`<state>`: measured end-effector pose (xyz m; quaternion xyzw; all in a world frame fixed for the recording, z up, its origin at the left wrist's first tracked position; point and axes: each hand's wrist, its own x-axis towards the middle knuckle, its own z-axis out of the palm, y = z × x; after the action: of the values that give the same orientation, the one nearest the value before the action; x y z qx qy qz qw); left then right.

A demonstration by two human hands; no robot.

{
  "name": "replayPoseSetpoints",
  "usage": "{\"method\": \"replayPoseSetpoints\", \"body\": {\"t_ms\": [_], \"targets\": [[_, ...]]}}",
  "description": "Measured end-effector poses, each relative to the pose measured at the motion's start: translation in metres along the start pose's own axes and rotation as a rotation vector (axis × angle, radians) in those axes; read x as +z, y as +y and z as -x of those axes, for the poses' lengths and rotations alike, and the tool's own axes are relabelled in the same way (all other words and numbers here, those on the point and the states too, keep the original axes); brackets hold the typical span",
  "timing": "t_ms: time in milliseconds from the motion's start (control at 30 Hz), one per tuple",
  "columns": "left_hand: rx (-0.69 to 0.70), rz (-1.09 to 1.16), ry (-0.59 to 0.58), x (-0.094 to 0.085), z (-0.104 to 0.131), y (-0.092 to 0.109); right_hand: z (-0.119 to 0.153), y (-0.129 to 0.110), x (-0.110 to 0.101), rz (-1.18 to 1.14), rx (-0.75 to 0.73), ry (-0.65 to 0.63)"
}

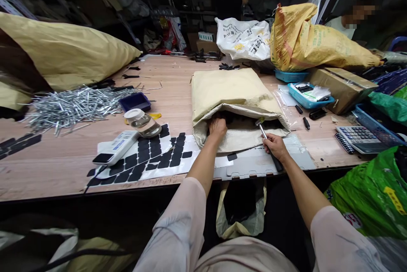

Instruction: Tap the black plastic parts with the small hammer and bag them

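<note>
**L hand in sack mouth, R hand on tool**

Hands apart, both at the cream sack (227, 87), which lies flat mid-table, mouth gaping toward the wearer. L hand (218, 127): fingers inside the mouth, L side, hidden; can't tell if they grip anything. R hand (274, 145): wrapped round a black-handled metal tool (262, 130), shaft up, head at the mouth's R side; can't tell if it touches the lip. Sack interior dark, contents unclear.

Under sack front & R hand: clear plastic sheet (297, 151) on the wood-look table (171, 74). Below table edge, btwn the arms: 1 more sack (222, 223), mouth up.

L of sack: white sheets w/ rows of black pads (162, 159); on them a white handheld device (119, 147) & a white-lidded jar (144, 124), tilted, part-full of clear liquid. Next, dk-blue tray (135, 101), then a big heap of thin metal rods (79, 106). Behind heap, large tan sack (85, 51).

R side: calculator (359, 134) on a spiral notebook (344, 142), blue basket (310, 101) w/ packets, cardboard box (345, 87), green bag (372, 187) nearest the wearer.

Back: white printed bag (243, 38) beside yellow woven sack (321, 45); co-worker (341, 28) behind, far R.
</note>
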<state>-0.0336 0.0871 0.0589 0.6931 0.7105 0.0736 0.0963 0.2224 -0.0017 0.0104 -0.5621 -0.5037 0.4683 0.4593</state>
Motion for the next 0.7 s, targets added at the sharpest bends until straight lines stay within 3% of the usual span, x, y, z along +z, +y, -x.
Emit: {"method": "replayPoseSetpoints", "body": {"t_ms": [100,200,267,433,700], "targets": [[0.210,0.140,0.100,-0.001,0.027,0.007,0.001,-0.003,0.001,0.000,-0.001,0.008],[0.480,0.316,0.071,0.011,0.066,0.020,0.002,-0.005,0.001,0.006,-0.004,0.008],[0.581,0.356,0.067,0.025,0.088,0.028,0.002,-0.005,0.001,0.013,-0.008,0.008],[0.488,0.397,0.103,0.054,0.105,0.026,0.000,-0.001,0.000,0.022,-0.015,0.013],[0.516,0.546,0.111,0.065,0.094,0.010,0.001,-0.003,0.000,0.019,-0.031,0.002]]}}
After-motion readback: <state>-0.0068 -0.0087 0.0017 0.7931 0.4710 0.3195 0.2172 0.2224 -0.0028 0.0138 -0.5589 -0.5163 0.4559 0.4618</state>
